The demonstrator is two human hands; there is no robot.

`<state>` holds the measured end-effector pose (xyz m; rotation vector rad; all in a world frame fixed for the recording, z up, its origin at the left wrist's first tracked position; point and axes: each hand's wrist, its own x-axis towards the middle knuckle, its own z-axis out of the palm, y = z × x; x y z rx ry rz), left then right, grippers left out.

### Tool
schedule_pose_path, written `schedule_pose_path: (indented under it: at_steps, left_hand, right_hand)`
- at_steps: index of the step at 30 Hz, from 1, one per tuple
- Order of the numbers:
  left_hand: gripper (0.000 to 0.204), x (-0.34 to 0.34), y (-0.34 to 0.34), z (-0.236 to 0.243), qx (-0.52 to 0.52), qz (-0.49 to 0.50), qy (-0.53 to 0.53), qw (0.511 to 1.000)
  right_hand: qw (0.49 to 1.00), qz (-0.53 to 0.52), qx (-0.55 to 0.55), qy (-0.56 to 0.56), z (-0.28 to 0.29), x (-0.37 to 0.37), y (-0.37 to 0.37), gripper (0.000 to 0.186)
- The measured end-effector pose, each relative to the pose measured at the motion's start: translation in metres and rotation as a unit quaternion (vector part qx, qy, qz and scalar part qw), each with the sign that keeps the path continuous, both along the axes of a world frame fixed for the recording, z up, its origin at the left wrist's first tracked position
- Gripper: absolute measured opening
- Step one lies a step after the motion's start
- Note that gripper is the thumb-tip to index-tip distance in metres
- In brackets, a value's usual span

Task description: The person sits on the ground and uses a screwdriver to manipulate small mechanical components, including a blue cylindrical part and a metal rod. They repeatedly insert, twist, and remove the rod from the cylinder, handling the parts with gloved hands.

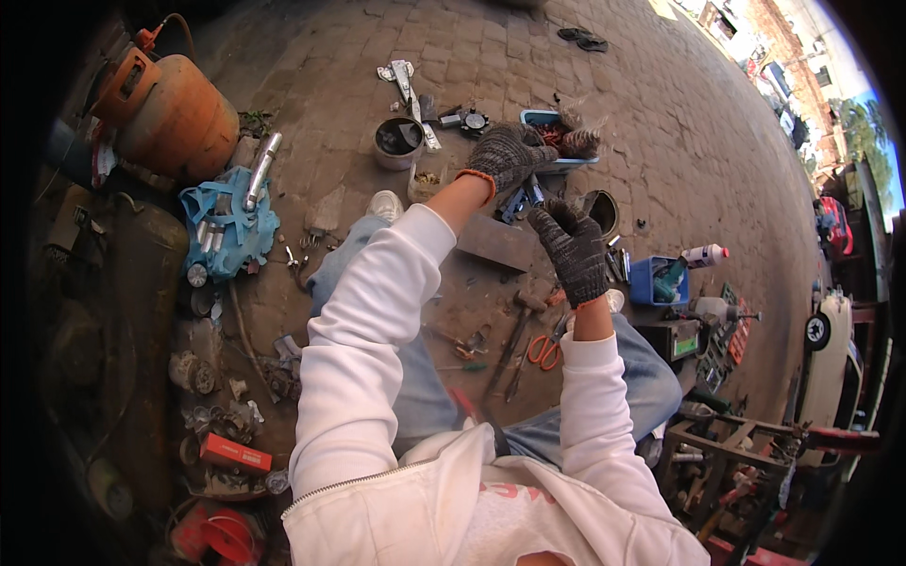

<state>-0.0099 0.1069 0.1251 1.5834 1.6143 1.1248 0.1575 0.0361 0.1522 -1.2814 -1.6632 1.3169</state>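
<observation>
Both my hands wear dark grey knitted gloves with orange cuffs. My left hand (pixel 508 157) reaches forward, its fingers pressed together at the near edge of a light blue tray (pixel 571 166); anything in them is hidden. Reddish-brown coiled scraps (pixel 578 141) fill that tray. Closer to me and to the right, my right hand (pixel 572 253) has curled fingers that close on the lower end of a narrow blue-grey tool (pixel 534 191). This tool runs up toward the left hand, its exact kind unclear. Below the left hand rests a flat brown metal block (pixel 495 242).
A pot of dark stuff (pixel 398 140) stands ahead-left. A hammer (pixel 521 316) and orange-handled scissors (pixel 543 353) lie between my legs. At right is a blue bin (pixel 653 281); at left, an orange gas cylinder (pixel 177 118), a blue bag (pixel 231 222) and scattered metal parts.
</observation>
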Motion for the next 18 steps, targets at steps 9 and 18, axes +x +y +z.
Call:
schedule_pose_path:
  at_steps: [9,18]
  left_hand:
    - [0.038,0.009,0.003,-0.011,-0.104,0.009,-0.18,0.978]
    - [0.048,0.016,0.021,-0.015,-0.087,0.0,0.057,0.995]
  right_hand:
    - [0.842,0.115,-0.333,0.408,-0.01,0.013,0.008,0.02]
    - [0.989,-0.01,-0.076,0.124,-0.04,0.008,0.002,0.014]
